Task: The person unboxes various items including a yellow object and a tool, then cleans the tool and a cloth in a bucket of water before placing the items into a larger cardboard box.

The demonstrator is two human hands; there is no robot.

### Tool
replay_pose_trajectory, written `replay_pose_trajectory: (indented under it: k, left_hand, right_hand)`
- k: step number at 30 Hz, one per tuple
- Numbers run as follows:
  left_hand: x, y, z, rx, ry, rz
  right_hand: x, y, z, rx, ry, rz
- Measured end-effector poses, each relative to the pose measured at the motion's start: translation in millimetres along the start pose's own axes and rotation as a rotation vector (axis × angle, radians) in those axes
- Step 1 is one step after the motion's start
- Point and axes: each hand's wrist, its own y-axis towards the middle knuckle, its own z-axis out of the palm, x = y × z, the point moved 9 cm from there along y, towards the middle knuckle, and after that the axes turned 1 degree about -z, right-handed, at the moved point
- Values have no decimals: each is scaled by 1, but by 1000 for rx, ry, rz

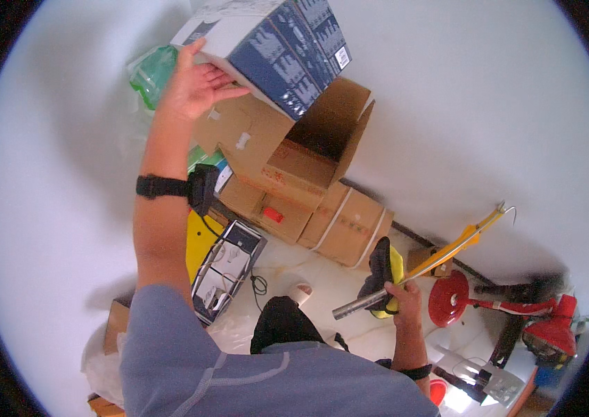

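Observation:
My left hand reaches up to a blue-and-white printed cardboard box. Its fingers are spread against the near lower edge, and whether they bear the box's weight is unclear. The box sits tilted above an open brown carton, whose flaps stand up. In my right hand is a long yellow tool with a silver metal tube and a hooked far end. A soft black-and-yellow item is bunched at the same hand; its kind is hard to tell.
Strapped brown cartons stand against the wall. Beside them lie a box with white inserts and a loose black cable. A red desk lamp is at the right. Green plastic packaging hangs by the upper left wall.

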Motion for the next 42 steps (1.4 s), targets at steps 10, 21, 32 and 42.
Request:
replay_pose_trajectory:
  k: [10,21,32,42]
  left_hand:
    - [8,-19,8,-50,572,17]
    - [37,-45,79,-200,1920,326]
    - [72,-82,109,-5,2107,831]
    - [129,-68,88,144,2034,648]
  right_hand:
    - [-2,-4,1,-33,-2,39]
    - [-1,-10,-12,-95,49,27]
    - [-7,6,-23,-40,52,41]
    - [4,10,7,-16,112,101]
